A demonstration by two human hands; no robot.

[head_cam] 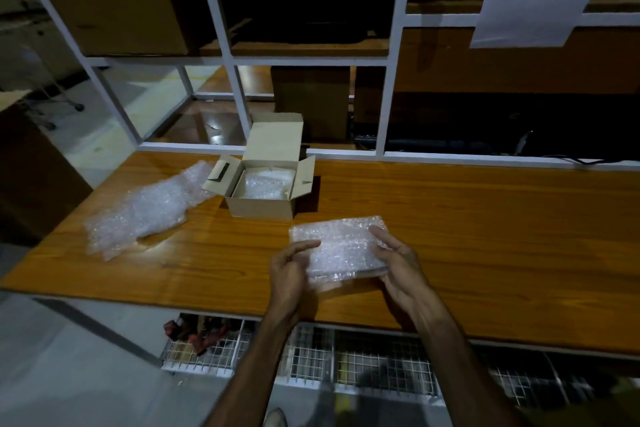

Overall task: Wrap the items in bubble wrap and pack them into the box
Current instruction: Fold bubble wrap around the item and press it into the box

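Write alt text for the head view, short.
Both hands, left hand and right hand, hold a flat bubble-wrapped item above a wooden table. Behind it an open cardboard box holds bubble wrap, and loose bubble wrap lies to its left.

A wooden surface (pixel 450 236) with an orange-brown grain carries the things. An open cardboard box (pixel 263 204) stands on it toward the far edge, flaps up, with bubble wrap inside. Just left of the box, touching its flap, a loose sheet of bubble wrap (pixel 145 208) lies crumpled on the wood.
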